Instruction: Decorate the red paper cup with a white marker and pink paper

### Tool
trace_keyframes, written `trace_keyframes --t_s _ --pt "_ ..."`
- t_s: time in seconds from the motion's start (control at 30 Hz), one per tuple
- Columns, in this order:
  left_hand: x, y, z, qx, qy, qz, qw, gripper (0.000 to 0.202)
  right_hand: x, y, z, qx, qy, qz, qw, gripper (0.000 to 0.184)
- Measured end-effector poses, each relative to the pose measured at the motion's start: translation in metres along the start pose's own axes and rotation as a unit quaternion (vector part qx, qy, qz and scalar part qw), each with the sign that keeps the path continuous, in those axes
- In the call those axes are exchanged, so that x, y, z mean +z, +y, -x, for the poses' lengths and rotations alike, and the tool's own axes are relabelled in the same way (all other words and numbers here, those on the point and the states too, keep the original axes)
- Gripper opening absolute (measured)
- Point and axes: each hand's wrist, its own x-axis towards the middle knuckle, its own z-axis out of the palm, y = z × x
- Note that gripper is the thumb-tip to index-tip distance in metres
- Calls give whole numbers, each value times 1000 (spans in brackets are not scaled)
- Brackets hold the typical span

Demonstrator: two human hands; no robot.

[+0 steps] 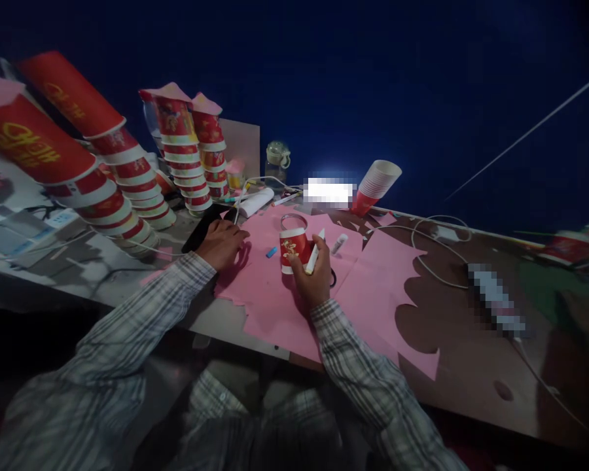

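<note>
My right hand (313, 271) is closed around a white marker (315, 256) and has its thumb against a red paper cup (294, 248) with a gold print. The cup is over pink paper (275, 307); whether it rests there I cannot tell. My left hand (223, 243) holds nothing visible, its fingers loosely bent and apart, beside a black item (209, 229) at the paper's left edge. Between the hands lies a small blue piece (271, 252). Behind the cup is a clear ring (293, 222), and a white glue-stick-like tube (339, 244) lies to its right.
Tall stacks of red paper cups (181, 150) stand on the left, some with pink tops. A nested stack of cups (375, 186) leans at the back. A jar (277, 160) stands near the blue wall. White cables (442, 268) and a blurred-out device (495, 301) lie on the right.
</note>
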Motion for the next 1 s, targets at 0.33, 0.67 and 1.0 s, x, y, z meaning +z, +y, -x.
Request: trace_keyframes --t_s 0.33,0.67,1.0 --pt "-13 12 -61 -79 111 74 988 19 0 1 -1 -12 7 3 1000 61" --pt "21 19 -133 -183 50 164 968 16 0 4 -5 -34 9 7 999 61" --pt "9 2 -125 -167 65 75 981 32 1 -2 -3 -26 15 1 1000 63"
